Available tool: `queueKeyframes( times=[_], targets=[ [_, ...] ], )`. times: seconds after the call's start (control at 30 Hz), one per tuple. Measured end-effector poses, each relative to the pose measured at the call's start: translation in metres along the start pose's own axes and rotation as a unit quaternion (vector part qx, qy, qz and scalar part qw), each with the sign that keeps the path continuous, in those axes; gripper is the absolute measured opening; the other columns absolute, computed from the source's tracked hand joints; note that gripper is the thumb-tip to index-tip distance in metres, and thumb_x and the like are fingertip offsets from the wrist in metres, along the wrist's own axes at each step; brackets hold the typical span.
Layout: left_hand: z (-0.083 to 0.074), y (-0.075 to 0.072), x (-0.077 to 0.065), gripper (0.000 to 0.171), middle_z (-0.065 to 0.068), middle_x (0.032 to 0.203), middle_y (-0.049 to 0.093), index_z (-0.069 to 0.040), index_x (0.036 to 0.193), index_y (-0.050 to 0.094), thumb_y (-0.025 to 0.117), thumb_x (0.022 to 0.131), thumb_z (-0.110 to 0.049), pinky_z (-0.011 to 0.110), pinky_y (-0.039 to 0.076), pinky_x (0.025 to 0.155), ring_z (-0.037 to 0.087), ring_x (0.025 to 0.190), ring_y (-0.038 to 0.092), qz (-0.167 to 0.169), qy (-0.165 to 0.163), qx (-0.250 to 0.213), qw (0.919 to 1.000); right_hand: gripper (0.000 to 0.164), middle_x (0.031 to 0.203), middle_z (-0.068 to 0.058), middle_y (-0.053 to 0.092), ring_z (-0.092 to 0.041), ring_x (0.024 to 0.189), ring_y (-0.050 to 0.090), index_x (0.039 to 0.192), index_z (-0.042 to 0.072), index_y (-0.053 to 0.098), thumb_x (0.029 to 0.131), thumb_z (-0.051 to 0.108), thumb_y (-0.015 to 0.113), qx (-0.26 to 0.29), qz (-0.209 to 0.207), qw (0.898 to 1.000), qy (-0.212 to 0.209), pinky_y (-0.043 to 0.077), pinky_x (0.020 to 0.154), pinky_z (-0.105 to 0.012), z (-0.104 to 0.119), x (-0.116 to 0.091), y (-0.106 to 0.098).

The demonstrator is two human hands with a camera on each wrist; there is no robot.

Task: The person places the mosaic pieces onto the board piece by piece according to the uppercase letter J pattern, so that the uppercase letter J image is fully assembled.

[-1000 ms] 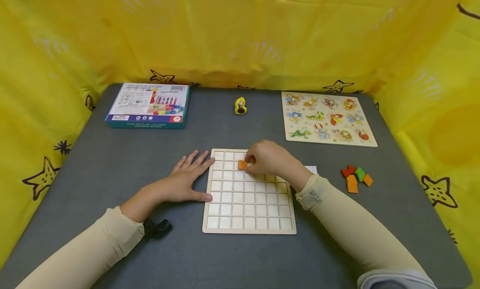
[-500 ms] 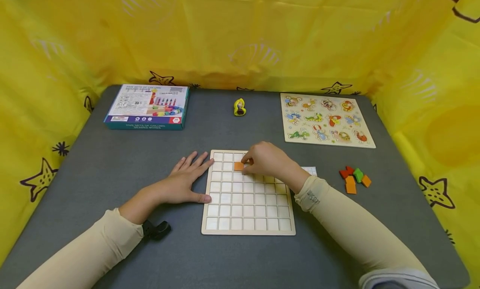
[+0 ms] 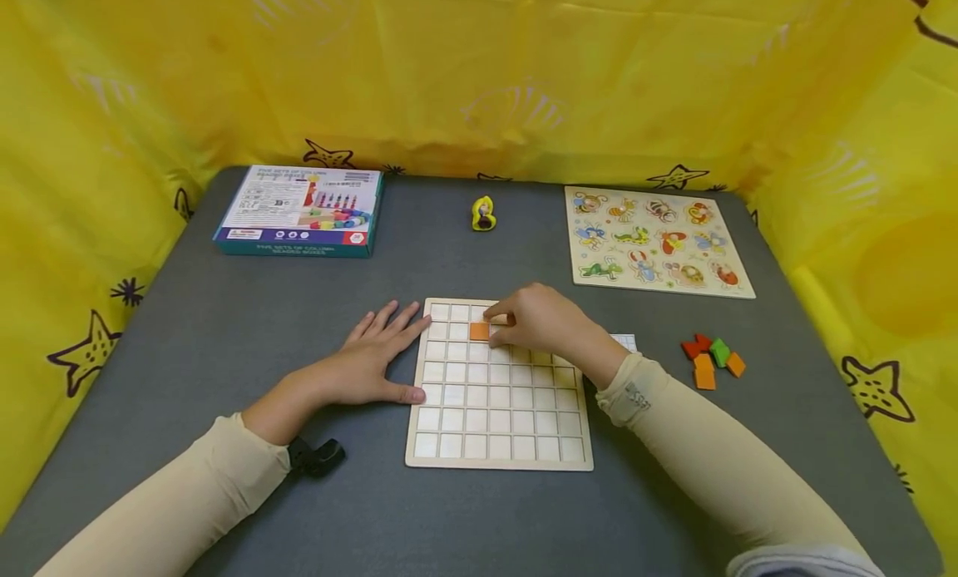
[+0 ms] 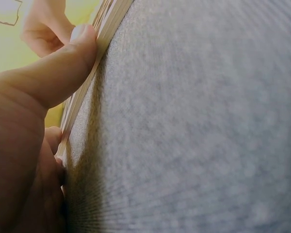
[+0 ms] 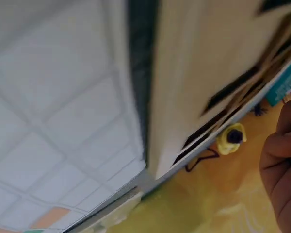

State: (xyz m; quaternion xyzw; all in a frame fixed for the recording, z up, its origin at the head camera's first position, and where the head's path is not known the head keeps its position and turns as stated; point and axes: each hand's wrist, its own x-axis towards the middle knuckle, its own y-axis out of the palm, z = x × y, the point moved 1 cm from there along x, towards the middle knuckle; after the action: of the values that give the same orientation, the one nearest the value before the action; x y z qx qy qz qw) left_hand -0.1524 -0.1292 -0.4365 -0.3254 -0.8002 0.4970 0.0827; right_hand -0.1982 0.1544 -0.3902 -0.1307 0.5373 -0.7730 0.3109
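A wooden grid board [image 3: 499, 463] with pale square cells lies before me. My left hand [image 3: 367, 357] is spread at its left edge, fingertips and thumb touching the frame. In the left wrist view the thumb [image 4: 70, 58] presses on the board's rim. My right hand [image 3: 542, 323] is over the upper part of the board, its thumb and index finger pinching the right side of an orange tile [image 3: 479, 332]. This tile lies flat in a second-row cell. In the right wrist view only part of the right hand [image 5: 286, 160] shows, at the right edge, and the tile is hidden.
Several red, green and orange tiles [image 3: 704, 371] lie at the right. A gridded sheet [image 5: 82, 136], partly under the right forearm in the head view, has coloured squares. Behind are a boxed toy set [image 3: 299, 211], a small yellow figure [image 3: 483, 214] and an insect puzzle [image 3: 662, 240].
The orange tile, slightly tilted in the right fingers a second ago, has shifted a little left and settled flat in its cell. The left hand has stayed on the board's edge.
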Motion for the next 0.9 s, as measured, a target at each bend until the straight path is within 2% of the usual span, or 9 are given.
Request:
queueKeyframes(
  times=[0.17,0.37,0.5,0.63,0.67,0.73,0.8,0.87,0.9],
  targets=[
    [-0.003,0.007,0.010,0.109,0.002,0.164,0.000,-0.027,0.159,0.010,0.064,0.077,-0.073,0.054,-0.007,0.113,0.028,0.147,-0.012,0.002,0.017,-0.006,0.9998,0.035,0.072,0.008,0.061,-0.012,0.061,0.051,0.115,0.017,0.074,0.085,0.033,0.078,0.042,-0.015,0.998,0.049,0.044,0.058,-0.032,-0.008,-0.033,-0.020],
    [-0.003,0.008,0.013,0.111,0.002,0.164,-0.001,-0.027,0.159,0.009,0.063,0.076,-0.075,0.054,-0.008,0.113,0.027,0.147,-0.013,0.011,0.014,-0.006,0.9998,0.036,0.077,0.008,0.061,-0.013,0.057,0.050,0.118,0.018,0.072,0.085,0.030,0.079,0.072,-0.041,0.994,0.070,0.043,0.054,-0.032,-0.025,-0.084,-0.047],
    [-0.001,0.004,0.013,0.111,0.003,0.164,-0.001,-0.026,0.159,0.009,0.064,0.076,-0.075,0.055,-0.008,0.112,0.029,0.147,-0.013,0.010,0.016,0.000,0.9998,0.042,0.066,0.005,0.051,-0.011,0.048,0.040,0.120,0.020,0.072,0.084,0.038,0.079,0.097,-0.047,0.986,0.128,0.037,0.046,-0.029,-0.058,-0.127,-0.060],
    [0.003,0.001,0.011,0.111,0.004,0.164,-0.001,-0.026,0.159,0.009,0.064,0.076,-0.074,0.055,-0.007,0.112,0.029,0.147,-0.013,0.008,0.011,0.007,0.9999,0.052,0.055,0.004,0.033,-0.011,0.042,0.029,0.125,0.019,0.070,0.081,0.047,0.078,0.143,-0.053,0.966,0.208,0.031,0.040,-0.029,-0.108,-0.172,-0.065],
    [0.004,0.000,0.010,0.111,0.004,0.164,-0.002,-0.026,0.159,0.009,0.064,0.076,-0.074,0.055,-0.007,0.112,0.030,0.147,-0.014,0.007,0.010,0.007,0.9999,0.053,0.055,0.004,0.030,-0.011,0.043,0.028,0.126,0.018,0.070,0.081,0.046,0.078,0.153,-0.054,0.961,0.225,0.031,0.041,-0.029,-0.121,-0.184,-0.066],
    [0.007,0.001,0.009,0.111,0.004,0.164,-0.002,-0.026,0.159,0.009,0.063,0.077,-0.075,0.056,-0.007,0.112,0.030,0.147,-0.014,0.008,0.008,0.008,0.9999,0.054,0.057,0.003,0.041,-0.012,0.052,0.041,0.129,0.016,0.067,0.084,0.043,0.077,0.166,-0.050,0.953,0.248,0.037,0.050,-0.028,-0.149,-0.205,-0.065],
    [0.008,0.001,0.007,0.110,0.005,0.164,-0.002,-0.026,0.160,0.009,0.063,0.077,-0.074,0.056,-0.007,0.112,0.031,0.147,-0.014,0.008,0.007,0.004,0.9999,0.054,0.064,-0.004,0.045,-0.016,0.066,0.045,0.132,0.013,0.064,0.086,0.039,0.076,0.177,-0.040,0.947,0.264,0.039,0.060,-0.030,-0.172,-0.224,-0.063],
    [0.009,0.002,0.004,0.110,0.005,0.164,-0.002,-0.026,0.160,0.009,0.064,0.077,-0.074,0.056,-0.007,0.112,0.031,0.147,-0.014,0.008,0.002,0.002,1.0000,0.056,0.087,-0.011,0.059,-0.019,0.087,0.050,0.135,0.012,0.062,0.087,0.037,0.076,0.181,-0.025,0.945,0.272,0.041,0.074,-0.034,-0.190,-0.238,-0.059],
    [0.009,0.002,0.003,0.110,0.006,0.164,-0.001,-0.026,0.160,0.010,0.064,0.077,-0.074,0.057,-0.007,0.112,0.032,0.147,-0.013,0.007,0.000,0.000,1.0000,0.057,0.099,-0.014,0.061,-0.021,0.094,0.050,0.136,0.013,0.060,0.087,0.037,0.076,0.183,-0.019,0.944,0.274,0.041,0.078,-0.036,-0.197,-0.243,-0.057]
  ],
)
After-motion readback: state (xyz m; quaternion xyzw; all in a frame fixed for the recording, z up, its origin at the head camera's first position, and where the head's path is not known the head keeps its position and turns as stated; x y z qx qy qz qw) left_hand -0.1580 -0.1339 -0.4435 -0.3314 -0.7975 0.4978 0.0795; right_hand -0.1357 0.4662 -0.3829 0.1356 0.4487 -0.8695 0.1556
